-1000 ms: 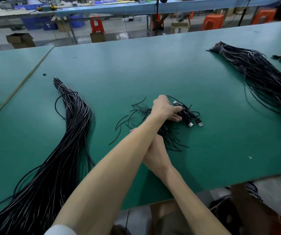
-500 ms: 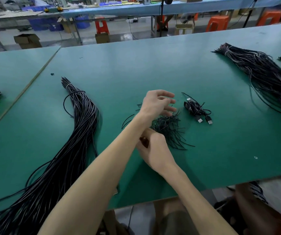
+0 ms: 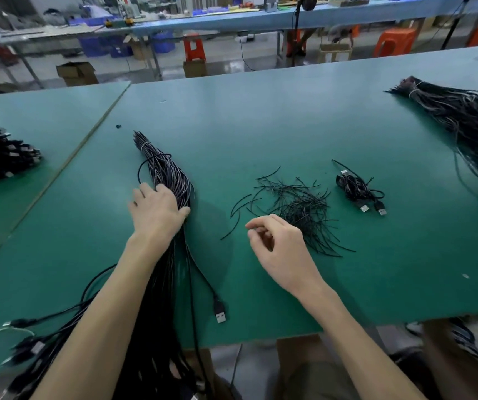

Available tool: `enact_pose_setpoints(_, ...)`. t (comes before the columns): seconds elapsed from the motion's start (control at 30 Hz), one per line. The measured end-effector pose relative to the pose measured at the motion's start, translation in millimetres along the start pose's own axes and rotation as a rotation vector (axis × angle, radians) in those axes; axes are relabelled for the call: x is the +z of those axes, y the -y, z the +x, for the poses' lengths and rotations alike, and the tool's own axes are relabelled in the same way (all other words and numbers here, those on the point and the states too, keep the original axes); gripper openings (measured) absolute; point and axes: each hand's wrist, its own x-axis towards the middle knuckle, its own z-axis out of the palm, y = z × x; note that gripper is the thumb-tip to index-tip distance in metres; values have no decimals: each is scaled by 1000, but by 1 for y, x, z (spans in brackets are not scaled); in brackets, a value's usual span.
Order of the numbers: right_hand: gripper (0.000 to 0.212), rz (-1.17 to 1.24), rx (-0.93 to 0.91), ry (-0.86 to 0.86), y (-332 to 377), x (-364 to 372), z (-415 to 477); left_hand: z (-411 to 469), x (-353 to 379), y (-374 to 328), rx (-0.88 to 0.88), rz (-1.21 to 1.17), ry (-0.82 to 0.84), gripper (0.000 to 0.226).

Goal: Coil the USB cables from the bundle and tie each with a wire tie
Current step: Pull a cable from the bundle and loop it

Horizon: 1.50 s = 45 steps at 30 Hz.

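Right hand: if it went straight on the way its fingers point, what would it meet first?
Probably the stray wire ties at the pile's left edge, then the cable bundle under the left hand. Height of the right hand above the table is unclear.

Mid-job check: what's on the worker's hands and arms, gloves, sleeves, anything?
Nothing worn shows. The left hand and right hand are ungloved, with no rings, watch or wristband visible. The left forearm and right forearm are uncovered to the frame's edge; no sleeve is in view.
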Motion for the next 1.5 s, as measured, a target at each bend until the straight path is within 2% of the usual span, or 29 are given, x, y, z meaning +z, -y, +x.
enact_pose_setpoints(0.1, 12, -12, 3, 11, -2, 1, 0, -4, 8, 4, 33, -73, -6, 50)
enact_pose_setpoints(0.2, 11, 1, 13, 0, -3, 1, -1, -12, 16, -2, 50, -20, -86, 36)
enact_pose_setpoints(0.3, 11, -7, 9, 6, -3, 0, 0, -19, 25, -6, 42, 13, -137, 34)
enact_pose_setpoints(0.57, 12, -28, 7, 39, -3, 1, -1, -18, 13, 12, 42, -233, -315, 27)
enact_pose_setpoints(0.73, 12, -27, 10, 34, -3, 1, -2, -19, 3, 16, 17, -203, -310, 21)
enact_pose_setpoints(1.0, 13, -13, 21, 21, -3, 0, -3, -34, -3, -7, 95, -189, -332, 24)
enact_pose_setpoints(1.07, 13, -16, 21, 16, -5, 0, -2, -38, -3, -17, 118, -273, -266, 23)
enact_pose_setpoints(1.23, 23, 24, 23, 18, -6, 0, -1, -71, -7, -61, 162, -513, 21, 22)
enact_pose_setpoints(1.33, 42, 255, 126, -19, -5, -6, -1, -89, -5, -88, 239, -617, 125, 25)
enact_pose_setpoints(1.4, 45, 495, 209, -95, -4, -13, 0, -91, -6, -92, 290, -685, 161, 25)
enact_pose_setpoints(1.5, 46, 549, 245, -104, -5, -18, 1, -94, -4, -86, 417, -714, 333, 23)
